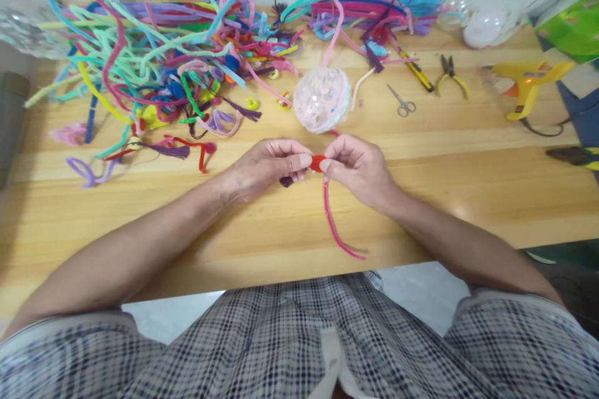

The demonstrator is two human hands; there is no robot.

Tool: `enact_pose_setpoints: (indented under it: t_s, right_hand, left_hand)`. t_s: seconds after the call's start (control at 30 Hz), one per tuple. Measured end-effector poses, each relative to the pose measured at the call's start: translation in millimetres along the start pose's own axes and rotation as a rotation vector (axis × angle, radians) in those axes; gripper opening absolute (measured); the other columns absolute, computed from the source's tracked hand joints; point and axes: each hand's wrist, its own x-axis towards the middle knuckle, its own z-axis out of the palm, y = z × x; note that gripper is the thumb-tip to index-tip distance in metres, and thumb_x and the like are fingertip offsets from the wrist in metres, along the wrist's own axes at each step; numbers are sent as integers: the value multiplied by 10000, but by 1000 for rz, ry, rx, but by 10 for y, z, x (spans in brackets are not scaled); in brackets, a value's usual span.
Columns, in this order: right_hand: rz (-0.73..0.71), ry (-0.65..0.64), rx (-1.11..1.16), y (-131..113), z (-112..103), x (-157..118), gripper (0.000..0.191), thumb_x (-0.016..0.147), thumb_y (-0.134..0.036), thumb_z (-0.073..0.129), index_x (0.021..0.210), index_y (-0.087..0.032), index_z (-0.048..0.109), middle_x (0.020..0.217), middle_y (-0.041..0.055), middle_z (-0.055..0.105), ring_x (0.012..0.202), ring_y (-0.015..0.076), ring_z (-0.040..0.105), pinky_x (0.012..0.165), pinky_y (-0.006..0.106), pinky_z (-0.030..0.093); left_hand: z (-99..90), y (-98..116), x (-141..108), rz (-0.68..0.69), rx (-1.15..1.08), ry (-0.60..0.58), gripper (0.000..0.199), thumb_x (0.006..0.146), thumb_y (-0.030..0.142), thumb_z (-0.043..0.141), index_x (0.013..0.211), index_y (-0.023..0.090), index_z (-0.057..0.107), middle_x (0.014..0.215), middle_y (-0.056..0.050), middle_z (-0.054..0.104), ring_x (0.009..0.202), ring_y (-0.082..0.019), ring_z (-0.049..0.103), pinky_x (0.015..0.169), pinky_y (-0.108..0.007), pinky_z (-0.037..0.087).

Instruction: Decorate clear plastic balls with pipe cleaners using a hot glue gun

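Near the middle of the table, my left hand (276, 165) and my right hand (355, 168) face each other, fingertips pinched on a small red coiled piece (319, 163) that looks like pipe cleaner. Fingers cover much of it. A deep pink pipe cleaner (333, 224) trails from below my right fingertips toward the table's front edge. Under my left fingers a bit of dark purple tassel (286, 181) shows. Just beyond both hands sits a clear ball (322, 100) with shiny filling, and a pale pink pipe cleaner (334, 31) rises from its top.
Heaped pipe cleaners (154, 56) fill the back left; another bundle (374, 9) lies at the back. Toward the right are small scissors (403, 103), a yellow utility knife (416, 72), pliers (450, 78) and a yellow glue gun (526, 81). More clear balls (489, 25) stand behind.
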Motion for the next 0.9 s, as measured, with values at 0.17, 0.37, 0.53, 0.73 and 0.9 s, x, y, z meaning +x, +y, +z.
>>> enact_pose_setpoints:
  t_s: [0.17, 0.37, 0.53, 0.73, 0.9]
  right_hand:
    - [24, 7, 3, -32, 27, -29, 205, 832, -322, 817, 835, -242, 628, 694, -42, 680, 602, 123, 611, 578, 278, 463]
    - [34, 55, 0, -27, 56, -24, 209, 814, -314, 833, 802, -243, 637, 684, -43, 677, 598, 122, 604, 575, 280, 462]
    - [65, 7, 91, -42, 16, 22, 304, 854, -425, 906, 854, -230, 673, 709, -36, 704, 602, 123, 631, 601, 277, 530]
    - [35, 46, 101, -32, 5, 28, 229, 867, -367, 868, 893, -226, 689, 760, -37, 716, 613, 114, 661, 609, 265, 556]
    - [15, 51, 34, 5, 38, -6, 204, 874, -339, 849, 855, -234, 676, 711, -37, 705, 610, 121, 625, 603, 277, 520]
  left_hand:
    - [2, -12, 6, 0, 14, 4, 553, 681, 617, 1106, 838, 159, 839, 676, -26, 744, 581, -101, 631, 547, -192, 482]
    - [0, 12, 4, 41, 51, -6, 564, 685, 630, 1105, 869, 156, 860, 684, -20, 738, 587, -95, 632, 549, -189, 518]
    - [15, 23, 5, 112, -18, 12, 488, 717, 567, 1109, 854, 168, 863, 606, 12, 670, 532, -83, 573, 515, -194, 496]
    - [28, 30, 17, 60, -176, 58, 496, 671, 524, 1138, 847, 168, 841, 659, 2, 712, 529, -101, 598, 471, -213, 532]
    - [47, 3, 20, 45, -121, 61, 499, 671, 511, 1139, 851, 157, 836, 677, -12, 732, 547, -102, 623, 485, -204, 543]
